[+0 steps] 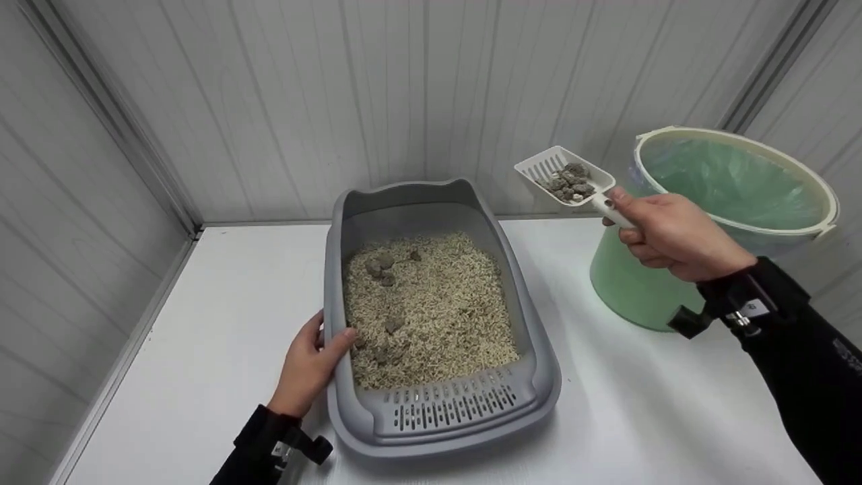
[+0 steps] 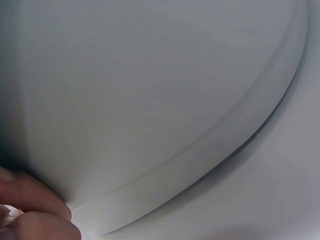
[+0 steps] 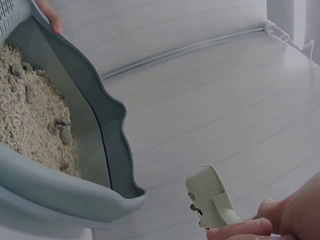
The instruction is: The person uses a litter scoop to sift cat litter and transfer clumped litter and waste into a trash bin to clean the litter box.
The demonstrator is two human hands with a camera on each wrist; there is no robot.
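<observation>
Nearest the head camera, a grey litter tray (image 1: 545,377) sits on the white worktop (image 1: 222,323), its slotted front lip toward the viewer and its raised, eared back toward the far wall. Pale pellet litter (image 1: 438,310) fills it, with several grey clumps (image 1: 382,265) lying in the far left part and more toward the near left.

At the tray's left rim, the left hand (image 1: 311,364) has its grip clamped on the edge, thumb outside and fingertips curled over the rim onto the litter side. From the left wrist view only the tray's smooth grey outer wall (image 2: 160,100) and fingertips (image 2: 30,197) pressed against it can be seen.

Further right and raised above the worktop, the right hand (image 1: 673,236) closes its grip round the handle of a white slotted scoop (image 1: 564,175). Held roughly level, the scoop carries a small heap of grey clumps. It hangs between the tray's far right corner and the bin, just beside the bin's rim.

At the far right stands a pale green bin (image 1: 633,283) with a cream rim, lined with a green bag (image 1: 731,182).
</observation>
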